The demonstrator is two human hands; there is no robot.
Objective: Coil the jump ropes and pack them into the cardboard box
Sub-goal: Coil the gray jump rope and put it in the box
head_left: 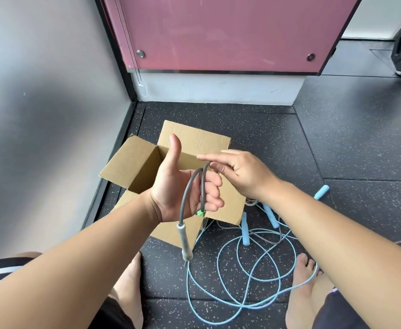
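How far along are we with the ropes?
Nothing looks packed: the visible part of the cardboard box is empty. In hand: the left hand holds two loops of the gray jump rope, the right hand guiding it. Left: finishing that coil, then the light blue jump rope on the floor.

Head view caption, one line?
Left hand holds grey jump rope loops, right hand pinching the top, above open cardboard box.

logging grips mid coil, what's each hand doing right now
Left hand: fingers curled round loops of the grey jump rope.
Right hand: pinches the top of that loop.
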